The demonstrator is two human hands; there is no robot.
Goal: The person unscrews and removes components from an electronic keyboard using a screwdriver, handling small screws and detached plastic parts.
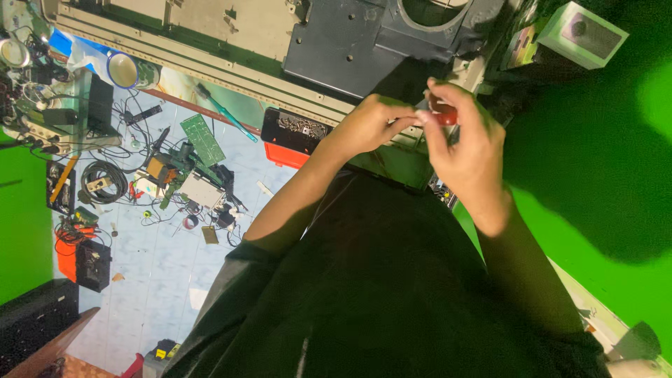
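Observation:
Both my hands meet in front of a dark grey metal chassis (pixel 350 49). My right hand (pixel 465 150) is curled around a small red-handled tool (pixel 446 116), with only a bit of the red handle showing between its fingers. My left hand (pixel 371 126) reaches in from the left and pinches the end of the same tool with its fingertips. The tool's tip is hidden by the fingers. Black sleeves cover my upper arms.
A black tray of screws (pixel 295 127) and a red box (pixel 283 156) lie left of my hands. On the blue tiled floor are a green circuit board (pixel 203 138), a teal toothbrush (pixel 224 108), coiled cables (pixel 105 182) and a cup (pixel 123 69). A pale green box (pixel 581 31) stands top right.

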